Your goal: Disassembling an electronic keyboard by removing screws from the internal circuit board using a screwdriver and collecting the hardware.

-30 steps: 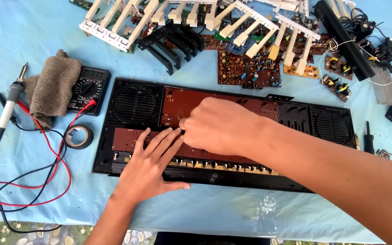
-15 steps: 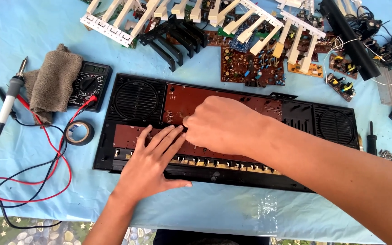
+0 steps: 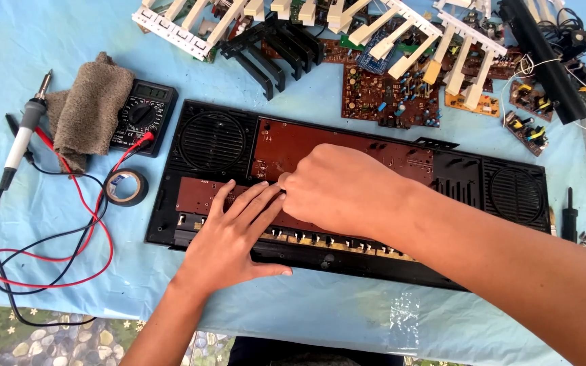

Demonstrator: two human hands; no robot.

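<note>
Blue cloth (image 3: 49, 41): both hands crowd keyboard shell's (image 3: 171, 234) front edge.

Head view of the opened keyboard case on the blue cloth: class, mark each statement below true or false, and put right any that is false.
1. The left hand lies flat, palm down, on the brown circuit board in the black keyboard case. True.
2. The right hand holds the soldering iron. False: the iron lies on the blue cloth at far left, untouched; the right hand is on the board.
3. A brown rag partly covers the multimeter. True.
4. The roll of black tape sits on top of the case. False: it lies on the cloth, left of the case.
5. Loose white key strips lie beyond the case. True.
</note>
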